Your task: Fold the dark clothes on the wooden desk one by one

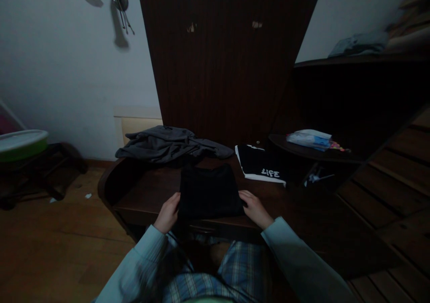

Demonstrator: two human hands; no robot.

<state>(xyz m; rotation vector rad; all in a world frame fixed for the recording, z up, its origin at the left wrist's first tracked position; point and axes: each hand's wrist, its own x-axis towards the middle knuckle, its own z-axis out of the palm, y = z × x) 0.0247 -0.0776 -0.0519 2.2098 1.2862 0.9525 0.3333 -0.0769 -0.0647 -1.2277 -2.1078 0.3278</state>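
Note:
A folded black garment (pixel 208 190) lies on the dark wooden table (pixel 148 195) in front of me. My left hand (pixel 168 213) grips its near left edge, fingers curled on the cloth. At the near right corner of the same garment, my right hand (pixel 254 209) holds the edge the same way. Both sleeves are pale blue-green.
A crumpled grey garment (pixel 168 144) lies at the table's back. A folded black garment with white trim and lettering (pixel 260 164) sits to the right. A small shelf (pixel 285 144) bears a plastic packet (pixel 311 139). A dark wardrobe (pixel 228 61) stands behind, a green basin (pixel 22 144) at left.

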